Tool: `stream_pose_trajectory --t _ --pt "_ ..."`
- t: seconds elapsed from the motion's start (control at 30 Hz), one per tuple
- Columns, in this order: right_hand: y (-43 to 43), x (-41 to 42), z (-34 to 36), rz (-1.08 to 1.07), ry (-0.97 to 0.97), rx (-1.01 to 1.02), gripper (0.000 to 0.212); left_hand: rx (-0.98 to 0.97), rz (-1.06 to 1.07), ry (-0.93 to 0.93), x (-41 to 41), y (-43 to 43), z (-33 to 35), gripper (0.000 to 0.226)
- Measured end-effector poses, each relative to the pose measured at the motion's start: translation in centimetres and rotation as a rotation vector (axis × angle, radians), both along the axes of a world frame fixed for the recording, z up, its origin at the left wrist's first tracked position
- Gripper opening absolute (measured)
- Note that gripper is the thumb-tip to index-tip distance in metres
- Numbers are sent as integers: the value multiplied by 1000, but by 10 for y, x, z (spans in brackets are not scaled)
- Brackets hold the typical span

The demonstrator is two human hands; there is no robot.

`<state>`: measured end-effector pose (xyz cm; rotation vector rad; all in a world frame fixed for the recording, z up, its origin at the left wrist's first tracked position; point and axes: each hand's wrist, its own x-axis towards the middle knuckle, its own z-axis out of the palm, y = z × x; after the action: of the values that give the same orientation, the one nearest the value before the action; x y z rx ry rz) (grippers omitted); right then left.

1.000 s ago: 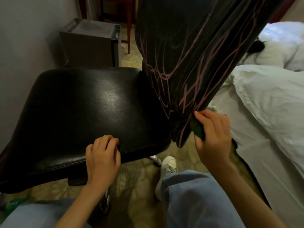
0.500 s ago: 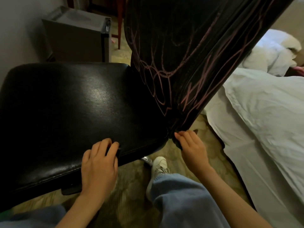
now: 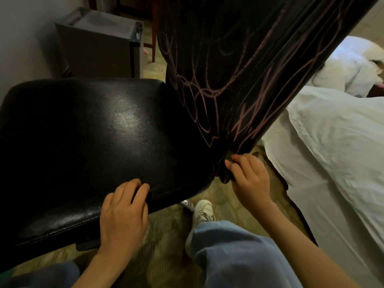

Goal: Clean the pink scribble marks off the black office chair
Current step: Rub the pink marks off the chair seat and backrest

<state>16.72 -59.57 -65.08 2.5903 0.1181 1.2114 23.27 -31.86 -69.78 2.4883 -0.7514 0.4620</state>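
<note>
Since half a second ago the right hand has shifted slightly, showing a dark green pad again at the backrest's bottom edge. Its fingers curl closed around the pad, pressing it against that edge. The left hand lies flat, fingers loosely together, on the seat's front edge. Pink scribble marks loop across the backrest; the seat looks glossy and unmarked.

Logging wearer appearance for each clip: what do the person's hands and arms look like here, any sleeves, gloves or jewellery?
Both the left hand and right hand are bare: no gloves, rings or watch visible. Forearms show no sleeves.
</note>
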Motion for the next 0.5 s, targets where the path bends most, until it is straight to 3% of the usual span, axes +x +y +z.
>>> stream_pose_trajectory --t 0.2,0.3,0.4,0.5 --pt "-9 2 -52 -22 218 17 7 63 -36 -6 1 0 -4 43" --pt "-11 2 -63 -61 242 14 16 60 -49 10 1 -3 -5 42" --pt "-17 2 -64 -77 297 20 4 59 -62 10 1 -6 -5 42" --pt "-16 -2 -58 -65 286 126 8 46 -55 11 0 -9 -3 42"
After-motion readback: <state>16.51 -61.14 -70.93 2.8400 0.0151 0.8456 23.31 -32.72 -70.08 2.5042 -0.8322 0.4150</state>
